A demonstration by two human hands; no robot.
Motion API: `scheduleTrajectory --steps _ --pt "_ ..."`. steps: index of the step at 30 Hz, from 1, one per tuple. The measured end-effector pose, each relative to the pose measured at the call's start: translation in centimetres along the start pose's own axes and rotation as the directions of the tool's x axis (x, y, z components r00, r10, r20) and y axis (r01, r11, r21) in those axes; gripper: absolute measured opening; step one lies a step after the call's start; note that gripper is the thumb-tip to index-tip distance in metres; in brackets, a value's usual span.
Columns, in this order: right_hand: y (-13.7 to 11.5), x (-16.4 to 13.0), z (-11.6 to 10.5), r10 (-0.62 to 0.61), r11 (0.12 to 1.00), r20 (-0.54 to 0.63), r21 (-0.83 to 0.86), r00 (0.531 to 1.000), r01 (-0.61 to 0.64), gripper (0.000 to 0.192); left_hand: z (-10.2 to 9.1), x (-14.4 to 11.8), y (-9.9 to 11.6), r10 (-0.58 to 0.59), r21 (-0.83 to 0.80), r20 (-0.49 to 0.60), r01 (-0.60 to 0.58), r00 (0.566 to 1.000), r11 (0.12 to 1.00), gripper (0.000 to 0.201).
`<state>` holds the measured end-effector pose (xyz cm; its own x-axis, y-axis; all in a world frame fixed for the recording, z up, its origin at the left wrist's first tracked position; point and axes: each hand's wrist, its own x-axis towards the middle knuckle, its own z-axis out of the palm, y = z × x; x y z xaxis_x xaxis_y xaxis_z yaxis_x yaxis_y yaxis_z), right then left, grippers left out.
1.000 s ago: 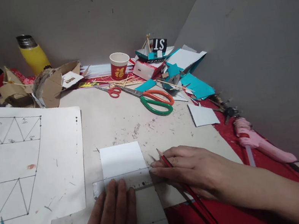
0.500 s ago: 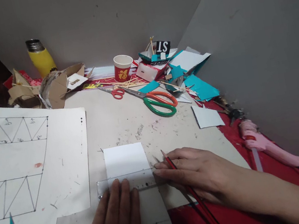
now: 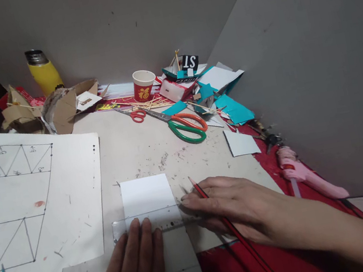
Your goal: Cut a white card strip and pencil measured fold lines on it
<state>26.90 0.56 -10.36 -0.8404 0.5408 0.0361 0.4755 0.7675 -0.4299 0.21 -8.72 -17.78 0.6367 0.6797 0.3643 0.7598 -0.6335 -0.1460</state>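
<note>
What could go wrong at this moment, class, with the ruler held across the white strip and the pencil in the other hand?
1. The left hand presses only the left part of the clear ruler; its right end could pivot on the white paper strip, skewing a line.
2. The red pencil lies loosely between the right hand fingers, point away from the ruler's edge; it may slip.
3. Debris on the cardboard sheet could make a line bumpy.

"ST" on black card (image 3: 189, 62)

Ruler (image 3: 148, 224) across white card (image 3: 147, 193), scissors (image 3: 183, 126) behind, drawing sheet (image 3: 32, 204) left
</note>
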Motion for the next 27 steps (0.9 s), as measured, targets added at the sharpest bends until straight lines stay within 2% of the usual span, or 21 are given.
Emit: scheduleTrajectory --steps 5,9,16,22,27 --pt "-0.7 0.3 -1.8 0.0 1.0 -0.07 0.016 0.998 0.002 0.039 0.0 0.2 -0.1 -0.005 -0.001 -0.009 0.005 1.0 1.0 0.042" --pt "-0.9 0.7 -2.0 0.028 0.996 -0.058 0.088 0.998 -0.023 0.033 0.0 0.1 -0.1 -0.007 -0.012 0.003 0.007 1.0 1.0 0.041" --pt "0.0 1.2 -0.2 0.038 0.989 -0.03 0.145 0.999 -0.034 0.031 -0.1 0.1 -0.1 0.002 0.0 0.011 -0.002 1.0 1.0 0.042" --pt "0.8 0.3 1.9 0.003 0.999 -0.047 0.052 0.999 0.0 0.037 -0.2 0.1 -0.1 0.011 0.003 0.018 -0.011 1.0 1.0 0.044" --pt "0.8 0.1 2.5 -0.03 0.999 -0.094 0.034 0.995 0.033 0.039 -0.1 0.0 -0.1 0.023 -0.004 0.015 -0.023 1.0 1.0 0.044"
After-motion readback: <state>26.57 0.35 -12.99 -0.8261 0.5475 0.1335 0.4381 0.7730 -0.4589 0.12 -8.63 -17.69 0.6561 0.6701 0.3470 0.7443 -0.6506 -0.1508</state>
